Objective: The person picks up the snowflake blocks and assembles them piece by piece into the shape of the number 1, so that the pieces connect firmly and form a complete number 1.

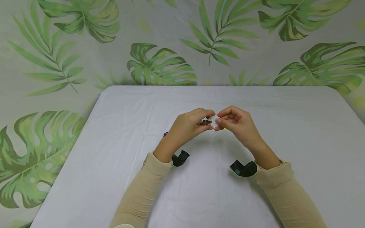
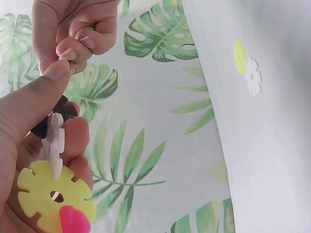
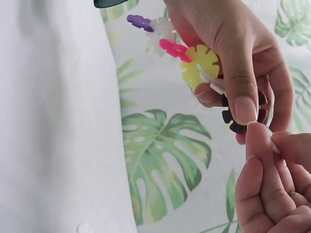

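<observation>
My left hand (image 1: 189,125) grips a chain of notched plastic discs. From its outer end the chain runs through a purple disc (image 3: 140,23), a white disc (image 3: 160,35), a pink disc (image 3: 174,49), a yellow disc (image 3: 200,66) and a white one seen edge-on (image 2: 57,141) to a dark brown disc (image 3: 233,119) between the fingers. My right hand (image 1: 236,120) pinches another white disc (image 1: 214,122) at the brown disc's edge. In both wrist views the fingertips of the two hands meet and largely hide that white disc, so whether it is slotted in cannot be told.
On the white-covered table (image 1: 199,196) lie a loose yellow disc (image 2: 240,57) and a loose white disc (image 2: 253,76), side by side. Black wrist devices (image 1: 180,158) stick out from both sleeves. Behind the table's far edge hangs a leaf-patterned cloth (image 1: 159,25).
</observation>
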Available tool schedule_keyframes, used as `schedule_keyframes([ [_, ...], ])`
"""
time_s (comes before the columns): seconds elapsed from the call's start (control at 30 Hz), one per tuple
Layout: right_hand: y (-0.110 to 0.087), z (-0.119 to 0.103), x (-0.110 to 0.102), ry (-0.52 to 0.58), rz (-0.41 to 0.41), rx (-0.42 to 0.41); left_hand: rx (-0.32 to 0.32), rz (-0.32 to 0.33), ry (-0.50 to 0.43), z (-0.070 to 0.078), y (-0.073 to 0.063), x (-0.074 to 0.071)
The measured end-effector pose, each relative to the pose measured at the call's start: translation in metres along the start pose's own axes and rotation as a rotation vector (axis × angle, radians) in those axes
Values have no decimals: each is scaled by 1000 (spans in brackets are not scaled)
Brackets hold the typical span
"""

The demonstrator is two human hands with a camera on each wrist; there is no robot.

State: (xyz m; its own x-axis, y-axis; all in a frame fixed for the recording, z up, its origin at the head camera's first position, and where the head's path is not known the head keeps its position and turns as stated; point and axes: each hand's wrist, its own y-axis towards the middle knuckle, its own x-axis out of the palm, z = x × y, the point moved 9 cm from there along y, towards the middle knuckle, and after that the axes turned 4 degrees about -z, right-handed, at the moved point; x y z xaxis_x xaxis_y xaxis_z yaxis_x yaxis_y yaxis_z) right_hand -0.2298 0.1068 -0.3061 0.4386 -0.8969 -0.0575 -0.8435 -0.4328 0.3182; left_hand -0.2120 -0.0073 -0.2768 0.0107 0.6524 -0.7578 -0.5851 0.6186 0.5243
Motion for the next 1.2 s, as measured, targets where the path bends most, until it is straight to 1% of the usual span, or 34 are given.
schedule_keyframes([
  [0.17, 0, -1, -2, -43, -4, -3, -1, 6, 5, -1, 0, -1],
  [0.3, 0, -6, -11, -135, 14, -44, -7, 26, 15, -3, 0, -3],
  [0.4, 1, -7, -19, -182, 29, -75, -10, 42, 16, -5, 0, -6],
  [0.47, 1, -4, -25, -185, 34, -78, -10, 49, 16, -6, 0, -7],
  [0.57, 2, 3, -32, -221, 44, -58, -5, 60, 17, -6, -1, -10],
  [0.7, 3, 19, -40, -331, 49, 17, -3, 70, 15, -6, -1, -12],
  [0.8, 3, 26, -40, -399, 41, 97, -2, 75, 15, -7, -1, -13],
  [0.93, 1, 53, -48, -441, 17, 193, 5, 81, 16, -6, -1, -14],
  [1.03, -1, 81, -58, -467, -3, 263, 10, 87, 12, -6, -1, -14],
  [1.2, -5, 100, -63, -506, -26, 339, 11, 92, 4, -6, -2, -15],
])
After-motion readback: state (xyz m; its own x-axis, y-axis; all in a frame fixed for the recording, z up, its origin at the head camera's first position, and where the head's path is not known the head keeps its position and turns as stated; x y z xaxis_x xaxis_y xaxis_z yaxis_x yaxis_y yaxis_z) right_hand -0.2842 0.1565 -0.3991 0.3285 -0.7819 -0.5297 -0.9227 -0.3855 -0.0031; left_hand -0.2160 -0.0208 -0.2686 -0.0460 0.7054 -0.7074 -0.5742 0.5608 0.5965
